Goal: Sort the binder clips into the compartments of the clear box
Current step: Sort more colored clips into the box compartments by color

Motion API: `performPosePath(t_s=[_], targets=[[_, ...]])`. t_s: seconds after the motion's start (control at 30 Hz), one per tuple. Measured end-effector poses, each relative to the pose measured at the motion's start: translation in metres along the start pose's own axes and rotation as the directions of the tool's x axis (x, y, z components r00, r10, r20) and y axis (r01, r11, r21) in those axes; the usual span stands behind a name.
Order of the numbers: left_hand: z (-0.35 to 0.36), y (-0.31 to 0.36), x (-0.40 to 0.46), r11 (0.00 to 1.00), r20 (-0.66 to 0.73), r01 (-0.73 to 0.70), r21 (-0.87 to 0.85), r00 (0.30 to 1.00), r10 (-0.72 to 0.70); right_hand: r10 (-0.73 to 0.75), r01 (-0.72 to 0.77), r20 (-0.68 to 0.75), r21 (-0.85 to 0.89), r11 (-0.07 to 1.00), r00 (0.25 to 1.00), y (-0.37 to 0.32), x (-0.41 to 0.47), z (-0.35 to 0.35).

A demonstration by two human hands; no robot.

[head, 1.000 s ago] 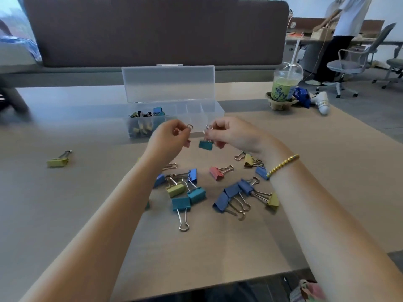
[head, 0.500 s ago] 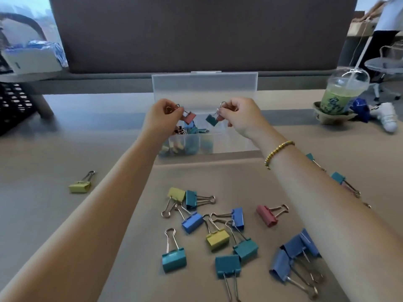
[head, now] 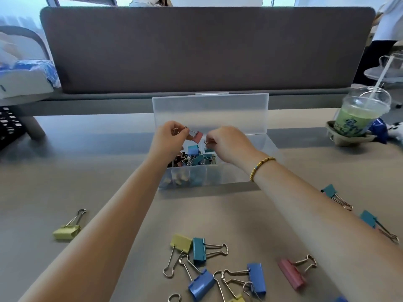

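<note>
The clear box (head: 239, 179) stands open at the table's middle, its lid (head: 209, 112) upright behind. Its left compartments hold several mixed clips (head: 194, 156). My left hand (head: 169, 138) hovers over the box's left part, pinching a pink clip (head: 197, 136) by its wire handles. My right hand (head: 226, 144) is close beside it, lower over the box, fingers closed on the wires of a small teal clip (head: 208, 149). Loose clips lie near me: yellow (head: 181, 243), teal (head: 198, 250), blue (head: 201, 284), blue (head: 257, 277), pink (head: 291, 276).
A lone yellow clip (head: 66, 232) lies at the left, two teal clips (head: 329, 190) (head: 368, 218) at the right. A green drink cup (head: 359, 114) with a straw stands far right. A brown divider panel (head: 207, 51) closes the back. A person (head: 388, 29) stands behind, right.
Both hands have carried their clips from above the loose pile to over the box. In the last half second the right hand has sunk lower toward the compartments.
</note>
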State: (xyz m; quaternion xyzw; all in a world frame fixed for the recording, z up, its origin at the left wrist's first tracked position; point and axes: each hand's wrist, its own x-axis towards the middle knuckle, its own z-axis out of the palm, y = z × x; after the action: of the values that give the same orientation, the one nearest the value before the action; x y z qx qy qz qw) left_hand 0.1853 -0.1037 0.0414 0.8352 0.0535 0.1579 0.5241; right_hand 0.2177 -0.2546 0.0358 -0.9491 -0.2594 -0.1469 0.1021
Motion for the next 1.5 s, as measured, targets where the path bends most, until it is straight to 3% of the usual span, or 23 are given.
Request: performPosePath(t_s=[0.1, 0.17, 0.27, 0.43, 0.57, 0.63, 0.73, 0.83, 0.93, 1.1, 1.2, 1.27, 1.33, 1.4, 1.5], targets=[[0.003, -0.005, 0.002, 1.000, -0.006, -0.005, -0.007, 1.000, 0.005, -0.069, 0.072, 0.030, -0.120, 0.990, 0.997, 0.001, 0.005, 0.004], [0.005, -0.008, 0.003, 1.000, 0.002, -0.011, -0.018, 1.000, 0.011, -0.067, 0.090, 0.156, -0.147, 0.985, 0.985, 0.003, 0.006, 0.003], [0.006, -0.008, 0.004, 1.000, 0.004, -0.009, -0.024, 1.000, 0.010, -0.024, 0.040, 0.306, -0.045, 0.998, 0.952, 0.006, 0.006, -0.005], [0.005, -0.010, 0.004, 0.999, 0.006, 0.006, -0.045, 1.000, -0.006, 0.073, -0.114, 0.176, 0.235, 0.965, 0.982, 0.010, 0.000, -0.020], [0.005, -0.010, 0.003, 0.999, 0.008, 0.012, -0.039, 1.000, -0.012, 0.140, -0.155, 0.075, 0.255, 0.954, 0.987, 0.008, -0.002, -0.020], [0.005, -0.011, 0.003, 0.999, 0.005, 0.015, -0.035, 1.000, -0.015, 0.241, -0.244, 0.061, 0.411, 0.878, 0.969, 0.003, 0.000, -0.023], [0.004, -0.011, 0.002, 0.999, -0.002, 0.012, -0.033, 1.000, -0.012, 0.327, -0.404, 0.239, 0.475, 0.782, 0.914, -0.002, 0.007, -0.026], [0.004, -0.012, 0.002, 1.000, -0.004, -0.003, -0.018, 1.000, 0.003, 0.318, -0.496, 0.478, 0.312, 0.810, 0.819, -0.007, 0.015, -0.025], [0.004, -0.013, 0.002, 1.000, -0.003, -0.005, -0.024, 1.000, 0.005, 0.323, -0.485, 0.574, 0.150, 0.862, 0.752, -0.014, 0.021, -0.022], [0.003, -0.014, 0.002, 1.000, 0.004, -0.008, -0.021, 1.000, 0.008, 0.339, -0.379, 0.458, -0.006, 0.925, 0.822, -0.020, 0.023, -0.009], [0.002, -0.013, 0.001, 1.000, 0.011, -0.002, -0.017, 1.000, 0.003, 0.320, -0.331, 0.318, -0.021, 0.943, 0.892, -0.014, 0.021, 0.002], [0.002, -0.011, 0.001, 1.000, 0.035, 0.005, -0.026, 0.999, -0.004, 0.320, -0.339, 0.186, 0.081, 0.937, 0.929, -0.007, 0.017, 0.002], [0.001, -0.009, 0.001, 0.999, 0.077, 0.017, -0.033, 0.997, -0.014, 0.300, -0.321, 0.114, 0.316, 0.893, 0.947, -0.004, 0.012, -0.007], [0.001, -0.005, 0.000, 1.000, 0.129, 0.018, -0.025, 0.992, -0.015, 0.232, -0.271, 0.141, 0.503, 0.820, 0.962, -0.008, 0.005, -0.019], [0.001, -0.001, 0.001, 0.999, 0.160, 0.019, -0.032, 0.987, -0.013, 0.136, -0.210, 0.172, 0.554, 0.805, 0.976, -0.011, -0.001, -0.027]])
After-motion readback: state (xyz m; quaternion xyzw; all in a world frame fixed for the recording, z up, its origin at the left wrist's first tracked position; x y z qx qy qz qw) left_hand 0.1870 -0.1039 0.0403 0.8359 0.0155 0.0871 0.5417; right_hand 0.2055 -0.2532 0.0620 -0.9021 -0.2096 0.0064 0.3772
